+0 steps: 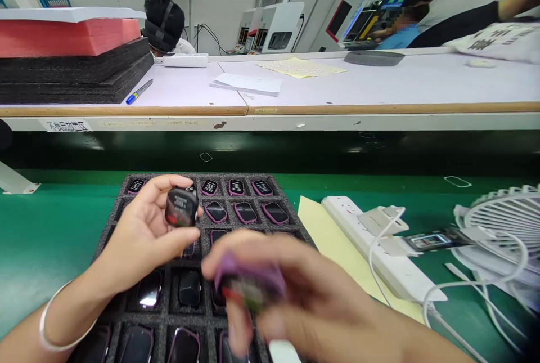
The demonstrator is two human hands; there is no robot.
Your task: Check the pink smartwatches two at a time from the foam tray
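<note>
My left hand [143,233], with a bangle on its wrist, grips a dark smartwatch body [181,206] by its edges, between thumb and fingers. Its screen faces me and shows small text and a red patch. My right hand [304,290] is blurred by motion; a purple-framed smartwatch body [253,284] is pinched in its fingers, screen details smeared. Both hands are over a dark foam tray [166,295], whose compartments hold several purple-rimmed watch bodies [216,212]. Some in the back row show lit text. My right hand hides part of the tray's front right.
Right of the tray are yellow paper [323,228], a white power strip [379,256] with plugs and cables, and a white fan [502,228]. Behind, a raised shelf [295,93] bears foam sheets [71,70], a pen [139,92] and papers. Other people sit beyond.
</note>
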